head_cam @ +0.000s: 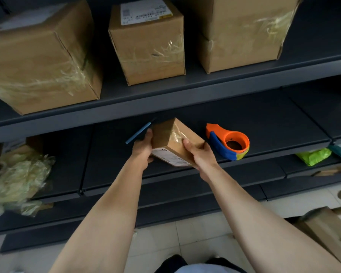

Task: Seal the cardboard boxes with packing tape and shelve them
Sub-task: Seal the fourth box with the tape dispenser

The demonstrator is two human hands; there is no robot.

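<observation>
A small cardboard box point(170, 137) with clear tape across its top and a white label on its near side is held between both hands over the middle shelf point(264, 123). My left hand point(143, 149) grips its left end. My right hand point(200, 155) grips its right side, thumb on top. An orange and blue tape dispenser point(229, 142) lies on the same shelf just right of the box. Three larger taped cardboard boxes stand on the upper shelf: left point(39, 62), middle point(148, 42), right point(242, 30).
A thin blue stick point(138, 133) lies on the shelf behind my left hand. Crumpled clear plastic point(18, 178) fills the lower left. A green packet point(313, 156) sits at right on a lower shelf. More cardboard point(327, 229) stands on the tiled floor at lower right.
</observation>
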